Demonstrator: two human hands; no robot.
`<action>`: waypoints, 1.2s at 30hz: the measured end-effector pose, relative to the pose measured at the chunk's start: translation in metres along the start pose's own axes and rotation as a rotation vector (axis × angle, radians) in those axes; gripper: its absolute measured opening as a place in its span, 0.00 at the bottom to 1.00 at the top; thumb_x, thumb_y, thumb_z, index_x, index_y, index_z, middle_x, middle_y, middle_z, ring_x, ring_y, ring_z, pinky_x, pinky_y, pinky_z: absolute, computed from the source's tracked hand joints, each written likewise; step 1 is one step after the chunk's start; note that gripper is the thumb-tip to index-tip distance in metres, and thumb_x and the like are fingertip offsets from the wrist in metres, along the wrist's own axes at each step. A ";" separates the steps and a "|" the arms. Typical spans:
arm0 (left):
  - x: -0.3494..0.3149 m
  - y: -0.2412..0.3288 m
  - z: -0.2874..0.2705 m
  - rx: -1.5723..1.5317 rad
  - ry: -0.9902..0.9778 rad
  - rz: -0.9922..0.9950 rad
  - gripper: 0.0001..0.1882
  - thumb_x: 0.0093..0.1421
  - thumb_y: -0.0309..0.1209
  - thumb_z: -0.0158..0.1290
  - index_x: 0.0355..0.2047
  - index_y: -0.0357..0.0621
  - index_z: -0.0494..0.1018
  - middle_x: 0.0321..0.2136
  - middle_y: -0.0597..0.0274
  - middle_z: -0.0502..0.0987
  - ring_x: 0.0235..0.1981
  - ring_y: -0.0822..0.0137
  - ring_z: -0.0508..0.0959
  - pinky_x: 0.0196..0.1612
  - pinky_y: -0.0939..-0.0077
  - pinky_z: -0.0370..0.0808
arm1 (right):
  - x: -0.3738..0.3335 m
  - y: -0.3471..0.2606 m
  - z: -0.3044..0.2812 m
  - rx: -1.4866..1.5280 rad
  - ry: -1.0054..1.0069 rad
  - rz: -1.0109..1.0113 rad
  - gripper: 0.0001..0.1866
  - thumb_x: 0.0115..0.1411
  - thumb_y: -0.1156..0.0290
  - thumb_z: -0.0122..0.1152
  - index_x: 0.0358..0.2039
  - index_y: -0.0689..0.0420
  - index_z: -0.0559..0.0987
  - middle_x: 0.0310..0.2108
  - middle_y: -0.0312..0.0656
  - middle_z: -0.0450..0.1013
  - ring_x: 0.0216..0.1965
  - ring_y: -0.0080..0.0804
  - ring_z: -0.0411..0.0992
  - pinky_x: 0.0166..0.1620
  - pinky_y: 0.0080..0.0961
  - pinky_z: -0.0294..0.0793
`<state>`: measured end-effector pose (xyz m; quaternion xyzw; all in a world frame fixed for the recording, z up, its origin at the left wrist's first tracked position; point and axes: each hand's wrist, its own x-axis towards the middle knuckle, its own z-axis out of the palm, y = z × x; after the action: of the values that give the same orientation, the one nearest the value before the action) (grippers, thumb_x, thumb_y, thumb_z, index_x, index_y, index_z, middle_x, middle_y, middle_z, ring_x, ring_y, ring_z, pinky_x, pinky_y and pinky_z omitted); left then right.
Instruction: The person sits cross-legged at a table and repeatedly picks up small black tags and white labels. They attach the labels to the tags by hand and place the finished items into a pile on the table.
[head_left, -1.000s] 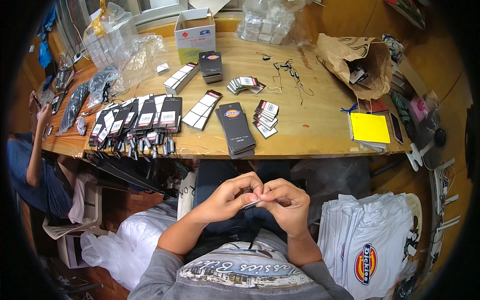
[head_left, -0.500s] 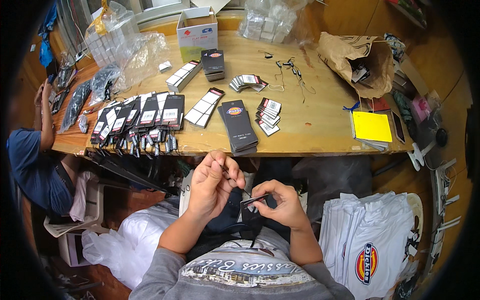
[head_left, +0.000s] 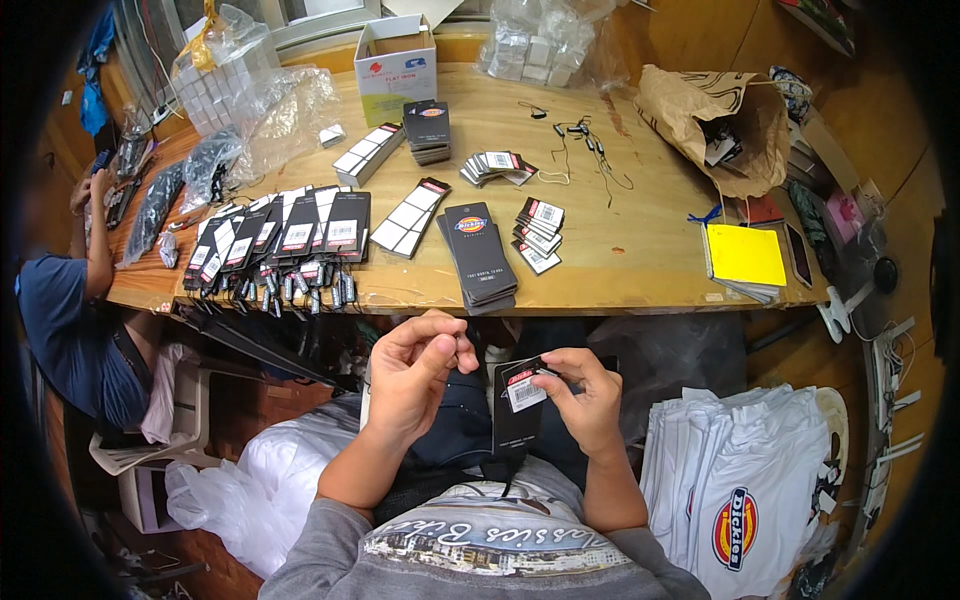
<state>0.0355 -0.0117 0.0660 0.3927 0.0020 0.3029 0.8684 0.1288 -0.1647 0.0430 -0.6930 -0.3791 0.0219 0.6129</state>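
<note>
My right hand (head_left: 588, 396) pinches a black hang tag (head_left: 516, 428) by its upper end, with a smaller barcode tag (head_left: 525, 393) lying over it. Both hang over my lap, in front of the table edge. Level with them to the left, my left hand (head_left: 412, 378) is closed in a pinch, thumb against fingers. Whatever sits between those fingertips is too small to make out. Straight ahead on the table lie a stack of black hang tags (head_left: 482, 262) and a fanned group of small barcode tags (head_left: 538, 232).
Strung tags (head_left: 285, 235) line the table's left front edge. White label strips (head_left: 410, 217), a carton (head_left: 396, 75), loose cords (head_left: 592, 150), a paper bag (head_left: 715, 130) and a yellow pad (head_left: 745, 254) share the table. White shirts (head_left: 735, 470) are piled right. Another person (head_left: 75, 320) sits left.
The tags in my right hand have turned from nearly edge-on to face up, showing the barcode. My left hand's pinch has shifted slightly; the dark cord between my hands no longer shows.
</note>
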 end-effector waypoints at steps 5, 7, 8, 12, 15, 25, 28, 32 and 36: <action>-0.002 0.000 -0.002 0.201 -0.094 -0.052 0.06 0.51 0.20 0.49 0.31 0.32 0.70 0.27 0.58 0.72 0.27 0.70 0.74 0.29 0.81 0.72 | 0.005 -0.006 -0.010 -0.157 -0.022 -0.097 0.06 0.44 0.79 0.60 0.26 0.63 0.74 0.21 0.42 0.72 0.20 0.26 0.70 0.25 0.16 0.68; -0.002 0.000 0.002 0.347 -0.134 -0.160 0.05 0.51 0.19 0.49 0.30 0.32 0.70 0.27 0.59 0.72 0.28 0.71 0.74 0.29 0.82 0.72 | 0.004 -0.007 -0.011 0.011 -0.025 -0.005 0.06 0.46 0.79 0.59 0.26 0.63 0.75 0.20 0.41 0.71 0.20 0.23 0.69 0.24 0.14 0.67; -0.001 -0.002 0.006 0.334 -0.118 -0.204 0.05 0.51 0.20 0.50 0.30 0.31 0.70 0.27 0.61 0.72 0.27 0.75 0.73 0.29 0.85 0.71 | 0.003 -0.011 -0.011 0.118 -0.033 0.060 0.06 0.47 0.79 0.58 0.27 0.64 0.75 0.20 0.40 0.71 0.20 0.22 0.69 0.24 0.13 0.67; -0.001 -0.008 0.005 0.433 -0.178 -0.228 0.05 0.50 0.20 0.51 0.29 0.32 0.71 0.27 0.63 0.72 0.26 0.78 0.72 0.28 0.89 0.69 | 0.002 -0.023 -0.007 0.274 -0.024 0.149 0.05 0.49 0.78 0.56 0.28 0.64 0.75 0.19 0.38 0.71 0.20 0.18 0.67 0.24 0.11 0.66; -0.003 -0.010 0.008 0.473 -0.187 -0.210 0.06 0.49 0.20 0.52 0.30 0.33 0.70 0.27 0.63 0.72 0.26 0.78 0.72 0.28 0.89 0.69 | 0.001 -0.025 -0.005 0.276 -0.002 0.116 0.05 0.50 0.78 0.55 0.28 0.64 0.75 0.20 0.38 0.71 0.20 0.18 0.68 0.24 0.11 0.67; -0.005 -0.011 0.010 0.407 -0.151 -0.193 0.11 0.47 0.19 0.54 0.31 0.35 0.66 0.25 0.64 0.71 0.28 0.78 0.72 0.32 0.87 0.69 | 0.002 -0.026 -0.001 0.289 0.032 0.116 0.04 0.50 0.79 0.55 0.28 0.65 0.74 0.21 0.38 0.71 0.20 0.18 0.68 0.25 0.12 0.68; -0.005 -0.010 0.011 0.467 -0.174 -0.167 0.11 0.47 0.19 0.54 0.31 0.35 0.66 0.25 0.64 0.70 0.28 0.78 0.72 0.32 0.86 0.69 | 0.002 -0.026 -0.001 0.285 0.022 0.119 0.04 0.50 0.79 0.55 0.27 0.65 0.74 0.20 0.38 0.71 0.20 0.18 0.68 0.24 0.12 0.67; -0.004 -0.010 0.010 0.400 -0.195 -0.207 0.12 0.46 0.19 0.54 0.31 0.34 0.66 0.25 0.63 0.70 0.28 0.77 0.72 0.32 0.86 0.69 | 0.003 -0.025 -0.002 0.263 -0.011 0.102 0.04 0.50 0.79 0.55 0.27 0.65 0.75 0.19 0.37 0.70 0.19 0.17 0.67 0.23 0.11 0.66; -0.002 -0.011 0.008 0.331 -0.228 -0.257 0.13 0.45 0.19 0.55 0.32 0.35 0.66 0.26 0.63 0.70 0.28 0.77 0.72 0.33 0.86 0.69 | 0.003 -0.027 0.000 0.247 -0.075 0.099 0.04 0.50 0.78 0.55 0.26 0.65 0.74 0.18 0.38 0.69 0.18 0.19 0.66 0.21 0.12 0.65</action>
<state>0.0411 -0.0235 0.0635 0.5579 0.0038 0.1391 0.8181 0.1172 -0.1642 0.0677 -0.6289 -0.3615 0.1242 0.6771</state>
